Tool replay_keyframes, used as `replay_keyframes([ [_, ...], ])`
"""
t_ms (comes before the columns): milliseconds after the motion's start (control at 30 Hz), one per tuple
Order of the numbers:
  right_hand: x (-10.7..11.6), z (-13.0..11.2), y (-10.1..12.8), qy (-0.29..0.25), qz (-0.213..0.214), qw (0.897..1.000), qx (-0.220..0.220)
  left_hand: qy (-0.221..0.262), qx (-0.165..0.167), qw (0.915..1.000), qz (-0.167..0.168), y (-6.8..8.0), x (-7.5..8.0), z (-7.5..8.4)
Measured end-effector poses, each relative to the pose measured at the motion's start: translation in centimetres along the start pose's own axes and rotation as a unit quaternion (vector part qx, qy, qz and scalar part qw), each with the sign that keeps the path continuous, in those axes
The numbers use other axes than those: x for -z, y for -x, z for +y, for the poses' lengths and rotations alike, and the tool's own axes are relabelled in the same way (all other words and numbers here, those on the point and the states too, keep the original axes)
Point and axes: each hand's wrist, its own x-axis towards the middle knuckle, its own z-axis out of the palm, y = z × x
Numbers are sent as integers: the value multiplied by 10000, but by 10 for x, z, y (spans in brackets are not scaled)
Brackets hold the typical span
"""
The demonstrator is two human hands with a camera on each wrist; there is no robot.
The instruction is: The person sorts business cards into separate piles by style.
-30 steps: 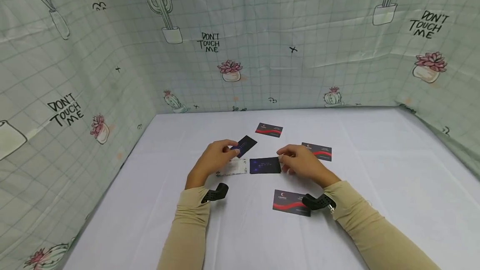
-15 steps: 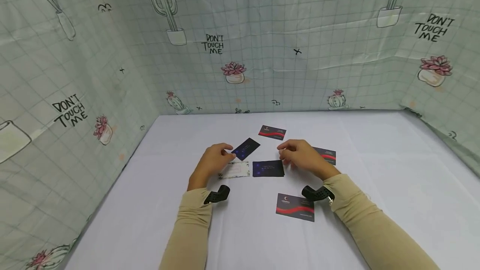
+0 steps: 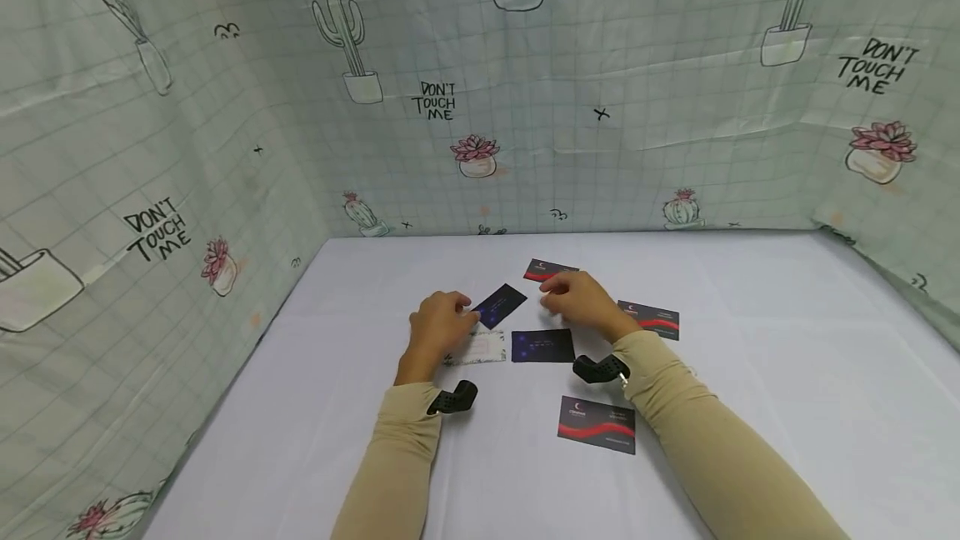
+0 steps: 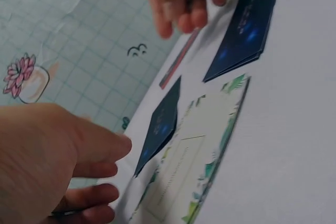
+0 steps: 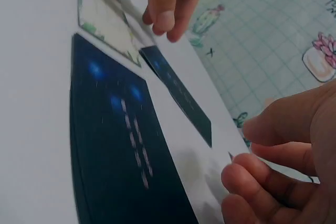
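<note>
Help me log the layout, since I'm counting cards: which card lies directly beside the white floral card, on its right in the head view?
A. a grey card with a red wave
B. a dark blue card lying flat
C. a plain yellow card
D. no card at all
B: in the head view the dark blue card lies flat immediately right of the white floral card, their short edges nearly meeting.

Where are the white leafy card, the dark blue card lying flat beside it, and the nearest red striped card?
white leafy card [image 3: 482, 347], head view, its bare middle.
dark blue card [image 3: 542, 346], head view, centre of its face.
nearest red striped card [image 3: 596, 424], head view, its red stripe.
</note>
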Motion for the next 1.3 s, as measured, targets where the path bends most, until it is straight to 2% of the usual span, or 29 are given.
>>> replay_keyframes([
  [167,-17,-7,-17,562,105,9981,244,-291,345,9989,115,1,-4,-1],
  [367,-26,-9,-27,500,131,9987,-38,-332,550,9978,135,3,-7,0],
  [733,-32,-17,-34,1054,144,9941,-225,-728,468,9958,297,1,-11,2],
  [1300,-37,-24,-28,1623,369,9847,-523,-816,409,9950,416,4,-16,7],
])
